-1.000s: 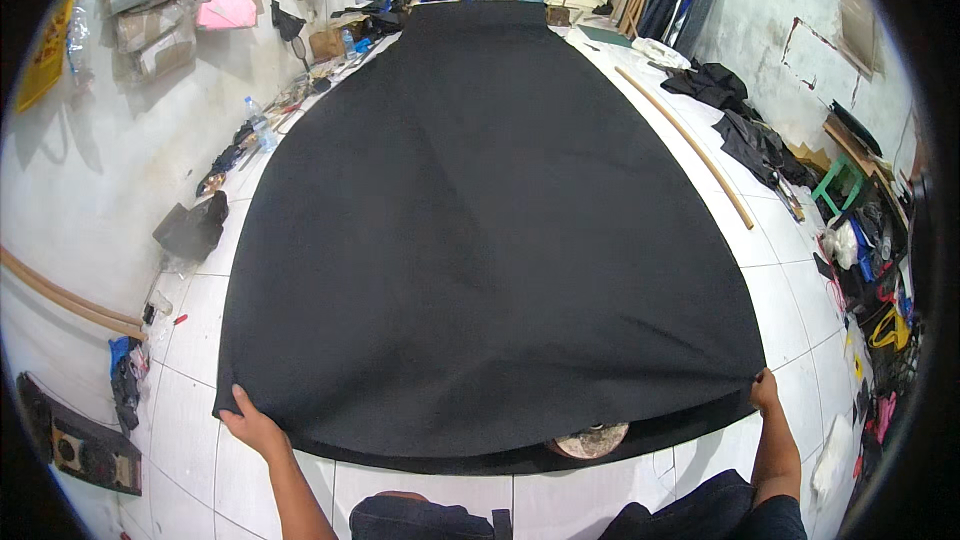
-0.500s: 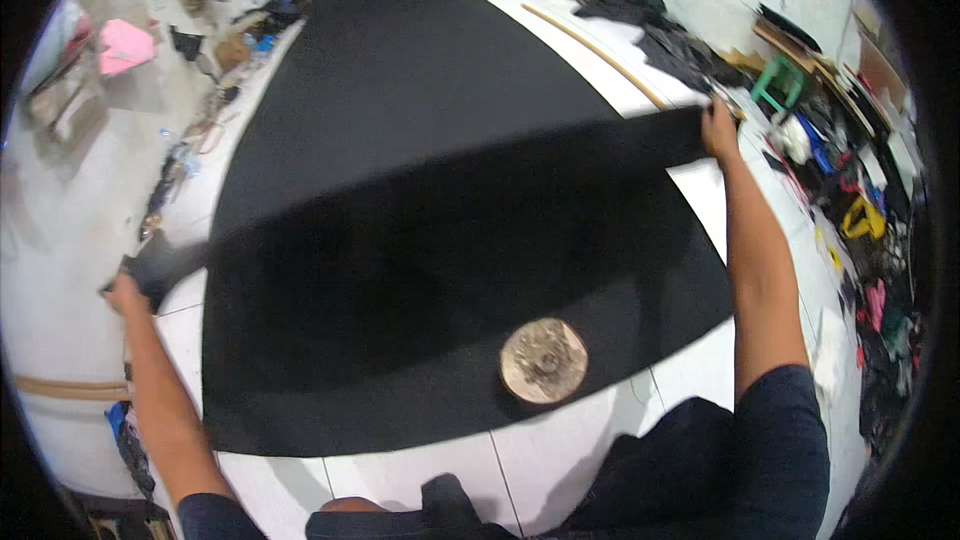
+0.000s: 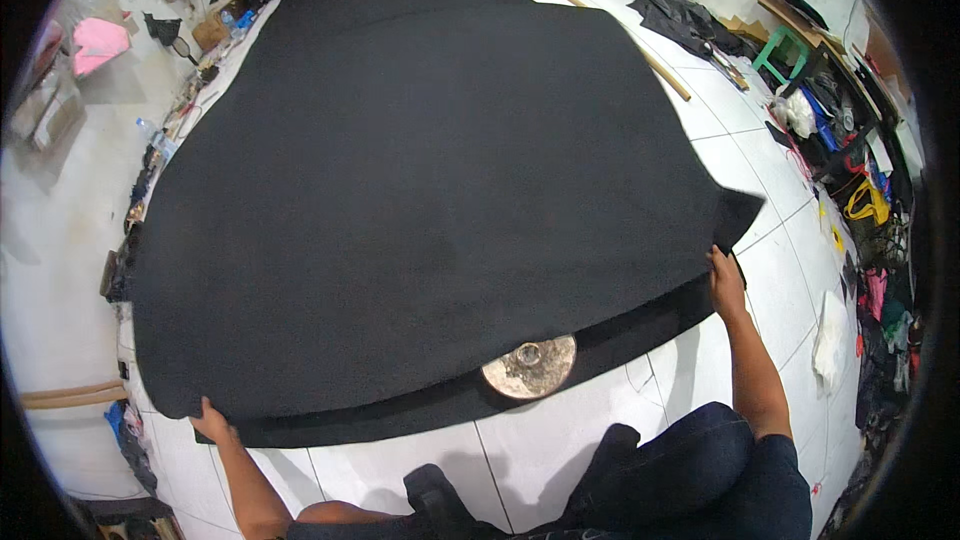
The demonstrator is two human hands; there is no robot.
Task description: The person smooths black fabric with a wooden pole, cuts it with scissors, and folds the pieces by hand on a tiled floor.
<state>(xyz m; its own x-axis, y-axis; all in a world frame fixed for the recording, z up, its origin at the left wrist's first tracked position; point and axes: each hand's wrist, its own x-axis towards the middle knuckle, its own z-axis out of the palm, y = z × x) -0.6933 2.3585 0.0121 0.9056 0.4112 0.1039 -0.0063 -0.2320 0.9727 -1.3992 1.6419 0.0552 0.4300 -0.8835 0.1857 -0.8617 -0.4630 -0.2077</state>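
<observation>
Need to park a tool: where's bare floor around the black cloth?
Bare tile floor: between the right hand and the white item; also the strip between the near edge of the black cloth and the legs. Crowded: the mixed pile at far right and the clutter along the left.

The cloth [image 3: 420,180] was plain matte black, wide and mostly smooth, spread out above a second black cloth [image 3: 640,325] on the white tiled floor [image 3: 400,470]. Its near edge ran in a shallow curve, slanting up toward the right, and a strip of the lower cloth showed beyond it. On the right side, a pointed corner stuck out past the lower cloth, over the tiles.
</observation>
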